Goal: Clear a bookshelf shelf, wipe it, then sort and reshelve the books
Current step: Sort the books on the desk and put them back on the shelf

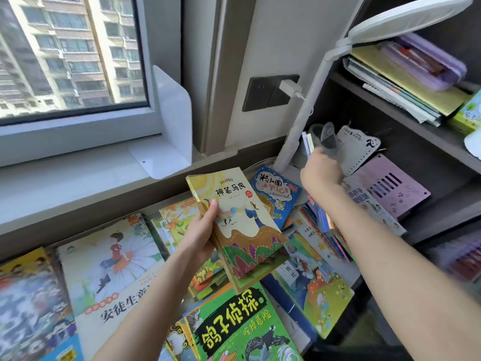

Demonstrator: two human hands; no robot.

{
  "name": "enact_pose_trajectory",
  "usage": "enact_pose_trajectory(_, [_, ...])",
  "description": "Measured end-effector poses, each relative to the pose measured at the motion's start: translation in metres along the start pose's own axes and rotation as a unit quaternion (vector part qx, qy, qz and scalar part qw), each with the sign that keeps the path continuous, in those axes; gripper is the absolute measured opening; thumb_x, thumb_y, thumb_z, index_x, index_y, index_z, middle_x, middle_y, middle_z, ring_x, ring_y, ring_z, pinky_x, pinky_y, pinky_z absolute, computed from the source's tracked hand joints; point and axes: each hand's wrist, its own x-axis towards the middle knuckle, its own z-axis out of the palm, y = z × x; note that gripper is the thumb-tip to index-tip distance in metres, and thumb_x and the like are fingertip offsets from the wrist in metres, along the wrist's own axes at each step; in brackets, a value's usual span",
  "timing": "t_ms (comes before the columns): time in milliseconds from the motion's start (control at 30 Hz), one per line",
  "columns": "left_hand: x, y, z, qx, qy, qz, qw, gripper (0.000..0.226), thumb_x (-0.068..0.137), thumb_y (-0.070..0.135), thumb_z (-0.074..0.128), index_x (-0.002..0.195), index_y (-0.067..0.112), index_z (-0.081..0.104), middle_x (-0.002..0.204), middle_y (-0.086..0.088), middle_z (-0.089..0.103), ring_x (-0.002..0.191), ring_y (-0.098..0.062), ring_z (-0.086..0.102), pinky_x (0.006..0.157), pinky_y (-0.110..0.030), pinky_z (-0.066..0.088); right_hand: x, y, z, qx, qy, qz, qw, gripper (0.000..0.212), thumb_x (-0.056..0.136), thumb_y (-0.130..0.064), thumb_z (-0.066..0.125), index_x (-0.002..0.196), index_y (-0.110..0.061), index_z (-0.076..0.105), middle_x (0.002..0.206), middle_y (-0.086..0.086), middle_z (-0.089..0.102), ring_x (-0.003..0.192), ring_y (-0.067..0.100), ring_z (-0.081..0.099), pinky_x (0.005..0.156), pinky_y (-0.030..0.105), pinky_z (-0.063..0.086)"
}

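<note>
Clearing part-done: my left hand grips a yellow storybook, right hand pinches thin booklets on the shelf; wiping, sorting, reshelving outstanding.

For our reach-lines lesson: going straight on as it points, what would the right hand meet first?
Probably the white lamp pole, just beyond the thin booklets the right hand grips; depth unclear.

Home study corner in a flat, window onto apartment blocks; children's books spread below the sill, dark shelf of papers; white lamp, charger in wall socket
</note>
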Motion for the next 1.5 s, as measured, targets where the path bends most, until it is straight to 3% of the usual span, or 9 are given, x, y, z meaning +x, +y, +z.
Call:
enact_pose_trajectory(267, [-0.071, 0.025, -0.051, 0.023, 0.036, 0.074, 0.996, 0.053, 0.088, 0.052, 0.042, 0.12, 0.015, 0.06, 0.102, -0.003, 0.073, 0.088, -0.017, 0.071, 0.075, -0.033, 0.058, -0.195, -0.108, -0.015, -0.031, -0.008, -0.354, 0.935, 0.046, 0.099, -0.016, 0.041, 0.141, 0.0, 0.03, 0.109, 0.011, 0.068, 0.097, 0.028, 0.067, 0.055, 0.028, 0.031])
enact_pose_trajectory(433, [-0.125, 0.018, -0.104, -0.006, 0.083, 0.082, 0.993, 0.058, 0.089, 0.052, 0.039, 0.129, 0.013, 0.055, 0.105, 0.0, 0.073, 0.087, -0.013, 0.071, 0.066, -0.027, 0.058, -0.27, -0.112, 0.0, 0.019, -0.04, -0.389, 0.92, 0.064, 0.101, -0.046, 0.031, 0.151, -0.009, 0.017, 0.129, 0.024, 0.054, 0.11, 0.034, 0.057, 0.08, 0.037, 0.045])
enact_pose_trajectory(567, [-0.166, 0.015, -0.122, 0.005, 0.062, 0.086, 0.994, 0.041, 0.075, 0.048, 0.052, 0.104, 0.02, 0.061, 0.082, 0.005, 0.074, 0.073, -0.01, 0.07, 0.068, -0.026, 0.056, -0.304, -0.119, 0.002, 0.047, -0.03, -0.392, 0.918, 0.057, 0.088, -0.043, 0.059, 0.136, -0.014, 0.053, 0.107, 0.026, 0.067, 0.099, 0.037, 0.063, 0.071, 0.039, 0.053])
enact_pose_trajectory(733, [-0.197, 0.009, -0.15, -0.03, 0.134, 0.049, 0.989, 0.077, 0.068, 0.06, 0.069, 0.116, 0.0, 0.063, 0.104, -0.018, 0.067, 0.083, -0.028, 0.066, 0.079, -0.039, 0.053, -0.314, -0.108, -0.003, 0.159, -0.127, -0.469, 0.859, 0.047, 0.096, -0.046, 0.029, 0.137, -0.035, 0.05, 0.131, 0.007, 0.056, 0.132, 0.027, 0.037, 0.104, 0.043, 0.027])
enact_pose_trajectory(800, [-0.205, 0.004, -0.164, -0.052, 0.146, 0.045, 0.987, 0.056, 0.083, 0.054, 0.058, 0.11, 0.006, 0.067, 0.099, -0.015, 0.072, 0.078, -0.025, 0.07, 0.072, -0.036, 0.057, -0.304, -0.1, -0.001, 0.186, -0.144, -0.437, 0.868, 0.042, 0.097, -0.049, 0.043, 0.136, -0.037, 0.05, 0.14, -0.006, 0.05, 0.134, 0.018, 0.035, 0.108, 0.037, 0.021])
enact_pose_trajectory(900, [-0.214, -0.004, -0.183, -0.084, 0.128, 0.042, 0.987, 0.042, 0.085, 0.049, 0.054, 0.101, 0.013, 0.068, 0.086, -0.01, 0.074, 0.069, -0.022, 0.071, 0.065, -0.038, 0.058, -0.289, -0.085, 0.005, 0.21, -0.178, -0.304, 0.912, 0.087, 0.078, -0.069, 0.059, 0.149, -0.03, 0.028, 0.153, -0.003, 0.032, 0.139, 0.02, 0.031, 0.111, 0.041, 0.025])
enact_pose_trajectory(967, [-0.219, -0.006, -0.193, -0.088, 0.118, 0.046, 0.988, 0.041, 0.085, 0.049, 0.054, 0.101, 0.013, 0.068, 0.083, -0.011, 0.074, 0.066, -0.022, 0.071, 0.06, -0.038, 0.058, -0.29, -0.078, 0.008, 0.31, -0.292, -0.229, 0.876, 0.098, 0.074, -0.065, 0.067, 0.15, -0.019, 0.027, 0.152, 0.001, 0.034, 0.137, 0.022, 0.037, 0.108, 0.04, 0.033])
enact_pose_trajectory(1167, [-0.223, -0.003, -0.205, -0.039, 0.136, 0.045, 0.989, 0.029, 0.088, 0.043, 0.056, 0.089, 0.015, 0.059, 0.058, -0.003, 0.062, 0.049, -0.015, 0.061, 0.051, -0.028, 0.054, -0.305, -0.072, 0.025, 0.45, -0.318, -0.159, 0.819, 0.038, 0.086, -0.035, 0.07, 0.093, 0.001, 0.06, 0.092, 0.014, 0.065, 0.083, 0.024, 0.06, 0.076, 0.034, 0.048])
enact_pose_trajectory(1500, [-0.219, 0.007, -0.21, -0.05, 0.164, 0.039, 0.984, 0.033, 0.095, 0.037, 0.052, 0.114, 0.013, 0.061, 0.092, -0.012, 0.075, 0.072, -0.025, 0.073, 0.057, -0.038, 0.06, -0.207, -0.055, 0.041, 0.551, -0.236, 0.026, 0.8, 0.018, 0.092, -0.007, 0.061, 0.108, 0.001, 0.065, 0.097, 0.008, 0.065, 0.09, 0.02, 0.059, 0.082, 0.036, 0.048])
